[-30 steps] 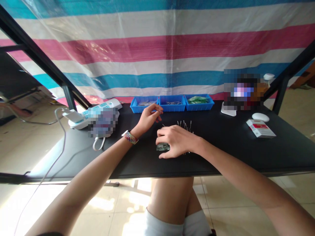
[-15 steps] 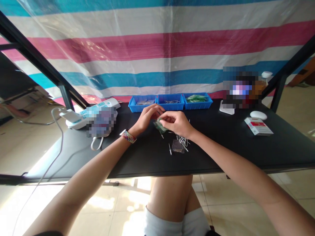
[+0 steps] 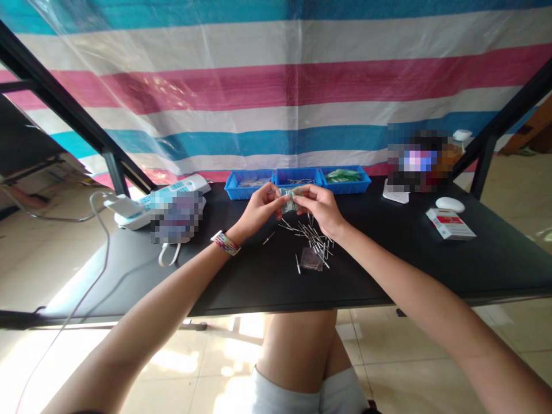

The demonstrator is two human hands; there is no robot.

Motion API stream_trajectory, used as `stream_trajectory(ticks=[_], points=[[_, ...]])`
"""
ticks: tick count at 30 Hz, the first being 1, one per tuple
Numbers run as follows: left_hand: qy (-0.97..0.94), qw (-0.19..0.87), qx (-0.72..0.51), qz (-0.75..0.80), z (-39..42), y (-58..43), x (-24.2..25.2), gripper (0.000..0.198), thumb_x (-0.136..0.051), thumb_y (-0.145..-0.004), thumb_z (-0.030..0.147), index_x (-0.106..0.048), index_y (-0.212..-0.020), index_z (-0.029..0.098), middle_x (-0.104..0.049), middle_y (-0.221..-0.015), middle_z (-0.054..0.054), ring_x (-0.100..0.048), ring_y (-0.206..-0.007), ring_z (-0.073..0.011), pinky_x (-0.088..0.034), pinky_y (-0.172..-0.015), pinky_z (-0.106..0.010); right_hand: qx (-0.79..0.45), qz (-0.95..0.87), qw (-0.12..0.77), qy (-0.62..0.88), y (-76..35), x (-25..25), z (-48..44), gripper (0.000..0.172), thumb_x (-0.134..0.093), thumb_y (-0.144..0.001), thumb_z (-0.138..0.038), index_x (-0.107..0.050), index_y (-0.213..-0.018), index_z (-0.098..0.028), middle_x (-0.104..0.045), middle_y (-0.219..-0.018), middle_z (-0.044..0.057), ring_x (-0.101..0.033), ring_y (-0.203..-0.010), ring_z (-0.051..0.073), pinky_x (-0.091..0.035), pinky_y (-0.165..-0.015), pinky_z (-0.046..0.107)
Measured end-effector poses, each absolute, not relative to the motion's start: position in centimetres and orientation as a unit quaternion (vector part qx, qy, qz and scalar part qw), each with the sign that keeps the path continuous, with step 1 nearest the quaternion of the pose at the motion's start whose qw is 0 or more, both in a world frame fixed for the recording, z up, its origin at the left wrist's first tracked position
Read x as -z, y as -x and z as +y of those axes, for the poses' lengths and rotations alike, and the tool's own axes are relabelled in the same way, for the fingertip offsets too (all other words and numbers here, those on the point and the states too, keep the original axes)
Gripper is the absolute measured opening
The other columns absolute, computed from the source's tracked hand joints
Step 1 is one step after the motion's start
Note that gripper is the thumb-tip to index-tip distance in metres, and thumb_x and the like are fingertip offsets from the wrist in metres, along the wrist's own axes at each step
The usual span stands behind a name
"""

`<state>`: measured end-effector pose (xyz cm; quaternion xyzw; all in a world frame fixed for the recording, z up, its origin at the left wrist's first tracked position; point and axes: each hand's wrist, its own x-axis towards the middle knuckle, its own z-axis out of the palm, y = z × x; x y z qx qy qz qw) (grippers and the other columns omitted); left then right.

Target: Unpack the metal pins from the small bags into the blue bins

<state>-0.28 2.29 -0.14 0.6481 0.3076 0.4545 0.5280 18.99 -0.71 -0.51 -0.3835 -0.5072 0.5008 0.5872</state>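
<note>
Between my two hands is a small clear plastic bag with a greenish tint, raised above the black table. My left hand pinches its left side, and my right hand pinches the right side. Below the hands lies a loose pile of silver pop rivets, thin pins with thicker ends. One rivet lies apart on the left, another nearer the front. A flat transparent packet rests against the pile; its contents are too small to make out.
Three joined blue bins stand at the back, the right one holding green packets. On the left are a power strip and a white cable. A red-and-white box and a white mouse sit at the right.
My hands have drawn apart and now stretch the bag between them. More rivets show in the pile on the table below.
</note>
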Motion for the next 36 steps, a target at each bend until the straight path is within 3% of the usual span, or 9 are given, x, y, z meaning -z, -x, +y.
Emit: stream_trajectory(ticks=[4, 10, 13, 17, 21, 25, 30, 33, 36], points=[[-0.651, 0.571, -0.377, 0.328, 2.5, 0.8, -0.1, 0.068, -0.054, -0.098, 0.076, -0.060, -0.065, 0.017, -0.063, -0.055, -0.006, -0.062, -0.052, -0.0144, -0.051, -0.055, -0.025, -0.413, -0.561, 0.622, 0.357, -19.2, 0.6, -0.4, 0.023, -0.087, -0.078, -0.042, -0.080, -0.091, -0.024, -0.079, -0.093, 0.004, -0.073, -0.087, 0.021, -0.064, -0.082, 0.038], [-0.617, 0.596, -0.402, 0.320, 2.6, 0.7, 0.0, 0.046, -0.086, -0.081, 0.056, -0.070, -0.089, 0.014, -0.075, -0.080, -0.007, -0.074, -0.066, -0.0179, -0.057, -0.061, -0.026, -0.257, -0.687, 0.582, 0.352, -19.4, 0.6, -0.8, 0.008, -0.078, -0.087, -0.030, -0.085, -0.089, -0.027, -0.075, -0.136, 0.008, -0.068, -0.129, 0.031, -0.051, -0.118, 0.053], [-0.631, 0.562, -0.430, 0.317, 2.6, 0.6, -0.2, 0.043, -0.088, -0.080, 0.053, -0.071, -0.090, 0.014, -0.073, -0.076, -0.004, -0.073, -0.065, -0.0169, -0.057, -0.061, -0.025, -0.281, -0.674, 0.580, 0.360, -19.3, 0.5, -1.0, 0.017, -0.072, -0.091, -0.031, -0.085, -0.101, -0.027, -0.072, -0.141, 0.008, -0.070, -0.125, 0.030, -0.060, -0.108, 0.050], [-0.681, 0.509, -0.421, 0.316, 2.1, 0.5, -0.7, 0.045, -0.083, -0.085, 0.057, -0.072, -0.088, 0.014, -0.074, -0.070, -0.005, -0.071, -0.062, -0.0164, -0.056, -0.062, -0.026, -0.408, -0.580, 0.602, 0.366, -19.4, 0.7, -0.6, 0.046, -0.081, -0.085, -0.045, -0.074, -0.127, -0.027, -0.078, -0.114, 0.006, -0.075, -0.087, 0.021, -0.069, -0.069, 0.035], [-0.715, 0.458, -0.407, 0.336, 1.2, 0.3, -0.9, 0.047, -0.080, -0.088, 0.061, -0.068, -0.080, 0.016, -0.073, -0.064, -0.004, -0.067, -0.057, -0.0154, -0.051, -0.058, -0.025, -0.471, -0.560, 0.573, 0.368, -19.6, 1.0, 0.1, 0.045, -0.090, -0.074, -0.056, -0.076, -0.097, -0.020, -0.074, -0.082, 0.003, -0.070, -0.071, 0.019, -0.064, -0.055, 0.030], [-0.712, 0.393, -0.437, 0.384, 0.9, 0.3, -0.7, 0.056, -0.073, -0.092, 0.065, -0.058, -0.064, 0.019, -0.060, -0.048, -0.001, -0.054, -0.045, -0.0114, -0.039, -0.049, -0.023, -0.408, -0.577, 0.605, 0.367, -19.7, 0.9, 0.2, 0.039, -0.090, -0.077, -0.056, -0.074, -0.085, -0.021, -0.071, -0.077, 0.001, -0.065, -0.064, 0.016, -0.063, -0.056, 0.032], [-0.647, 0.550, -0.364, 0.382, 1.6, 0.3, -0.9, 0.073, -0.049, -0.097, 0.078, -0.068, -0.066, 0.015, -0.070, -0.059, -0.010, -0.064, -0.050, -0.0160, -0.049, -0.053, -0.026, -0.220, -0.685, 0.603, 0.345, -19.8, 0.6, -0.5, 0.019, -0.080, -0.093, -0.044, -0.081, -0.091, -0.024, -0.074, -0.096, 0.006, -0.072, -0.086, 0.021, -0.065, -0.078, 0.038], [-0.600, 0.585, -0.395, 0.378, 2.0, 0.3, -0.9, 0.052, -0.069, -0.090, 0.064, -0.071, -0.076, 0.013, -0.078, -0.075, -0.012, -0.069, -0.058, -0.0162, -0.052, -0.055, -0.025, -0.157, -0.740, 0.566, 0.328, -19.9, 0.5, -0.8, 0.007, -0.078, -0.094, -0.031, -0.083, -0.092, -0.026, -0.076, -0.104, 0.007, -0.073, -0.103, 0.025, -0.061, -0.099, 0.044], [-0.588, 0.586, -0.427, 0.359, 2.3, 0.5, -0.7, 0.031, -0.079, -0.080, 0.045, -0.071, -0.081, 0.015, -0.076, -0.075, -0.007, -0.070, -0.060, -0.0157, -0.054, -0.058, -0.024, -0.143, -0.740, 0.564, 0.338, -20.0, 0.5, -1.0, 0.014, -0.075, -0.092, -0.027, -0.084, -0.104, -0.028, -0.073, -0.125, 0.009, -0.069, -0.122, 0.028, -0.055, -0.112, 0.049]])
